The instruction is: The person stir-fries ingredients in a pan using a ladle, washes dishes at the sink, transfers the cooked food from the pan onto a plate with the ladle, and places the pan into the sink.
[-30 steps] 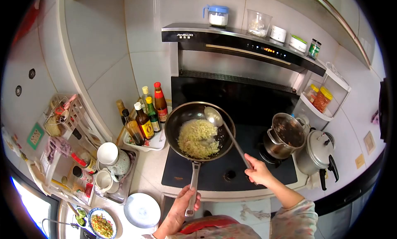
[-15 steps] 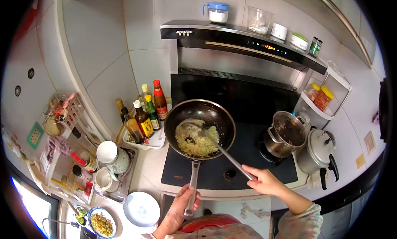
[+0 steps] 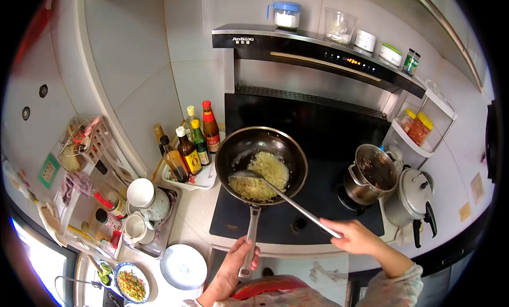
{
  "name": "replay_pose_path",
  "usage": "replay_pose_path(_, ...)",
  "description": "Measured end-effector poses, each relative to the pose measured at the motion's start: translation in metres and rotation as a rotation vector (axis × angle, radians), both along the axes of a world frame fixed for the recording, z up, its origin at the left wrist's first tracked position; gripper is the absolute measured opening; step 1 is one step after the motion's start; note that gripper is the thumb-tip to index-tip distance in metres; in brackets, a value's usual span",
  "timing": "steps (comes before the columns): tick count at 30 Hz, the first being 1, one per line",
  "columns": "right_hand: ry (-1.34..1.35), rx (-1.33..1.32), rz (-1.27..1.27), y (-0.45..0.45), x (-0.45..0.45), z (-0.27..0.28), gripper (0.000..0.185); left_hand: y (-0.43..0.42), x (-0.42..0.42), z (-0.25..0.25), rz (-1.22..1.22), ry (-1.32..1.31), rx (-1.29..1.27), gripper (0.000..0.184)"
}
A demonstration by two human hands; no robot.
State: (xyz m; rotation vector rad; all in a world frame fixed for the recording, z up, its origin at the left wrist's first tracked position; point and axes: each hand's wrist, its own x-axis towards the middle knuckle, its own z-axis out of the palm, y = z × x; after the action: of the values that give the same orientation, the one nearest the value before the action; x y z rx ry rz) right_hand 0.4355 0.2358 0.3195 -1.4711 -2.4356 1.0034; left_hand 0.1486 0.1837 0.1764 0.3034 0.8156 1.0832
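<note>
A dark wok [image 3: 244, 156] sits over the left side of the black stove, with chopped pale pieces [image 3: 273, 171] in it. My left hand [image 3: 233, 263] is closed round the wok's metal handle. Closed on the end of a long metal ladle [image 3: 297, 207] is my right hand [image 3: 352, 236], to the right of the wok and in front of the stove. The ladle's bowl rests among the pieces at the wok's left side, its underside partly showing.
A steel pot [image 3: 359, 186] stands on the right burner, beside a pressure cooker [image 3: 405, 201]. Sauce bottles [image 3: 189, 153] fill a tray left of the wok. A white plate [image 3: 183, 267] and a bowl of chopped food [image 3: 131, 284] lie at the lower left.
The ladle has swept from the wok's upper right to its left side, and the pieces have shifted. My right hand has moved right and down. My left hand keeps its hold.
</note>
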Motion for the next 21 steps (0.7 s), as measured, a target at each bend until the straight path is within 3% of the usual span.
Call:
replay_pose_path(3, -0.058, -0.138, -0.086, -0.036, 0.007, 0.037, 0.059, 0.002, -0.001, -0.001, -0.004, -0.009, 0.006, 0.021)
replay_pose_path(6, -0.099, -0.219, -0.155, -0.035, 0.017, 0.023, 0.059, 0.001, 0.0, -0.001, -0.002, -0.006, -0.007, 0.02)
replay_pose_path(9, 0.053, 0.067, -0.142, -0.026, 0.019, -0.014, 0.059, 0.001, 0.0, 0.0, 0.005, -0.002, -0.007, 0.02)
replay_pose_path(10, 0.052, 0.028, -0.226, -0.025, 0.012, -0.01, 0.058, 0.001, 0.0, -0.003, 0.006, -0.007, -0.001, 0.021)
replay_pose_path(13, 0.054, 0.291, -0.216, -0.013, 0.014, -0.03, 0.058, 0.002, -0.001, -0.004, -0.003, 0.001, 0.001, 0.021)
replay_pose_path(17, 0.001, -0.108, -0.413, -0.018, 0.007, -0.024, 0.058, 0.002, -0.001, -0.002, -0.007, 0.045, 0.013, 0.021)
replay_pose_path(21, 0.486, -0.433, -0.472, -0.028, 0.016, -0.017, 0.06, 0.002, -0.002, -0.004, -0.013, 0.03, 0.016, 0.023)
